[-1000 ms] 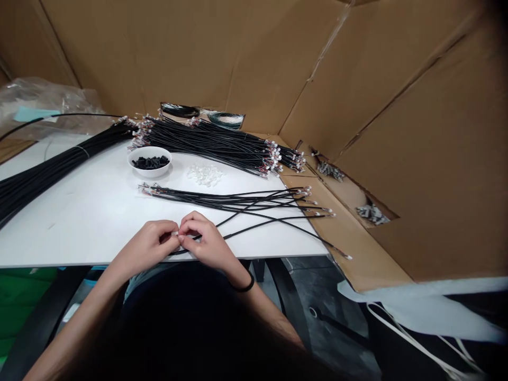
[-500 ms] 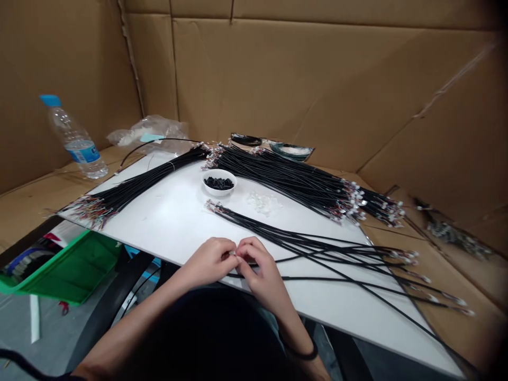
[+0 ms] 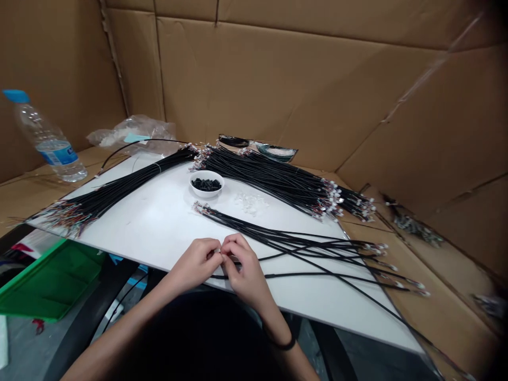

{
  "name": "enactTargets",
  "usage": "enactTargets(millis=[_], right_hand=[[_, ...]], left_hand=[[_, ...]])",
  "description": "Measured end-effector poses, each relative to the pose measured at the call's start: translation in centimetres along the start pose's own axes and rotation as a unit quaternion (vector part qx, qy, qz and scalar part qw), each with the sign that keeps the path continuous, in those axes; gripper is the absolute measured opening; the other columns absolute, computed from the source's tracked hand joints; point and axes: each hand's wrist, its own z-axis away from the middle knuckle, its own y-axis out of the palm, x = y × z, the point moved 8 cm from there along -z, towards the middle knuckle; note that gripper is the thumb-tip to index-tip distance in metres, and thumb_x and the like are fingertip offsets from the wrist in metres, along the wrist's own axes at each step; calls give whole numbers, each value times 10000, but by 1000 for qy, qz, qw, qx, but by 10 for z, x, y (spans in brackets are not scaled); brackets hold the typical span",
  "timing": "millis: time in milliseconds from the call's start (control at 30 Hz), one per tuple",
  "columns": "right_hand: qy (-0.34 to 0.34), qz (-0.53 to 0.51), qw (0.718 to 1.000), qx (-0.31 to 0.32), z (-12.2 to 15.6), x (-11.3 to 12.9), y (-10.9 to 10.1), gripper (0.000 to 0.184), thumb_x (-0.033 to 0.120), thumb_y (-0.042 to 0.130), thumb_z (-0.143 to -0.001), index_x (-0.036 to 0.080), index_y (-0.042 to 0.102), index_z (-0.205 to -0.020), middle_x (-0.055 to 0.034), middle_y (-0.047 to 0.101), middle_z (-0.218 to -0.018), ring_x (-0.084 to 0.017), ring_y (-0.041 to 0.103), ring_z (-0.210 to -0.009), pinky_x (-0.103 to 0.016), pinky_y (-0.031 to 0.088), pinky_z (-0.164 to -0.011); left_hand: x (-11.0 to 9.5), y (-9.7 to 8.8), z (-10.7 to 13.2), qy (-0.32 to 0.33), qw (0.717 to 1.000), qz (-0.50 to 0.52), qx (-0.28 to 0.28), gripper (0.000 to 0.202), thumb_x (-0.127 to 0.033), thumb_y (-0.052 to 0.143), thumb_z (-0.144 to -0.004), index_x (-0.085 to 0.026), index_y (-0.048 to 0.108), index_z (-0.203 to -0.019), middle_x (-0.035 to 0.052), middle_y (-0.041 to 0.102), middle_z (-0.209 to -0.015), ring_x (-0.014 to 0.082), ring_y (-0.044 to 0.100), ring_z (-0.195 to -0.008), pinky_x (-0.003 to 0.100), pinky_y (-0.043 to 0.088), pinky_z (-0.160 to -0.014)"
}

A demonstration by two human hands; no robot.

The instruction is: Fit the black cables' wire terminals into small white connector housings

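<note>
Over the front edge of the white tabletop, my left hand (image 3: 199, 263) and my right hand (image 3: 245, 272) meet fingertip to fingertip. My left thumb and finger pinch a tiny white piece, apparently a connector, mostly hidden by the fingers. The right hand's fingers are also closed in a pinch; what they grip is too small and covered to make out. Black cables (image 3: 301, 274) pass behind and under the right hand. Just beyond lies a loose group of black cables (image 3: 254, 230) with white connectors at their ends.
A white bowl (image 3: 207, 193) holds short black pieces, with small white connectors (image 3: 251, 203) scattered beside it. Large cable bundles (image 3: 130, 182) (image 3: 262, 174) lie farther back. A water bottle (image 3: 59, 153) and plastic bag (image 3: 135, 129) stand left, a green bin (image 3: 51, 280) below. Cardboard walls (image 3: 254, 79) enclose the table.
The whole scene has shifted left in view as my head turned right. Both hands keep their fingertips together in nearly the same pose; nothing is visibly let go.
</note>
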Motion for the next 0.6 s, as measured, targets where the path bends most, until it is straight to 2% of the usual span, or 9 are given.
enactTargets(millis=[300, 400, 433, 500, 600], right_hand=[[-4, 13, 1000, -27, 1, 1, -5, 126, 129, 488, -883, 191, 542, -787, -54, 500, -911, -183, 525, -864, -306, 455, -776], [8, 40, 998, -39, 1, -3, -6, 129, 132, 481, -890, 189, 561, -808, -62, 512, -934, -187, 540, -879, -320, 470, -797], [14, 50, 998, -42, 0, -5, -7, 129, 136, 482, -894, 187, 568, -812, -70, 518, -953, -192, 548, -901, -329, 472, -819], [25, 64, 996, -48, -3, -7, -8, 112, 153, 497, -898, 184, 588, -841, -90, 534, -1012, -204, 562, -955, -349, 473, -869], [21, 69, 995, -70, -9, 4, -17, 86, 184, 537, -896, 191, 610, -940, -99, 571, -1063, -219, 574, -1010, -369, 466, -914]], left_hand=[[11, 1, -2, -24, 999, 30, 24, 258, -278, 435, -864, -150, 510, -652, -34, 436, -596, 115, 384, -579, 237, 284, -538], [4, -7, -5, -19, 999, 23, 25, 221, -282, 469, -864, -148, 579, -727, -13, 530, -648, 129, 469, -603, 237, 357, -552], [-3, -15, -4, -7, 1000, 8, 1, 176, -269, 494, -855, -150, 611, -800, 10, 592, -731, 148, 530, -664, 250, 410, -600], [-27, -44, 6, 50, 993, -39, -99, 153, -223, 543, -833, -166, 632, -943, 62, 654, -962, 205, 604, -907, 311, 473, -813], [-63, -85, 46, 155, 963, -63, -213, 126, -231, 536, -888, -239, 639, -961, 50, 664, -1064, 229, 604, -1030, 358, 482, -908]])
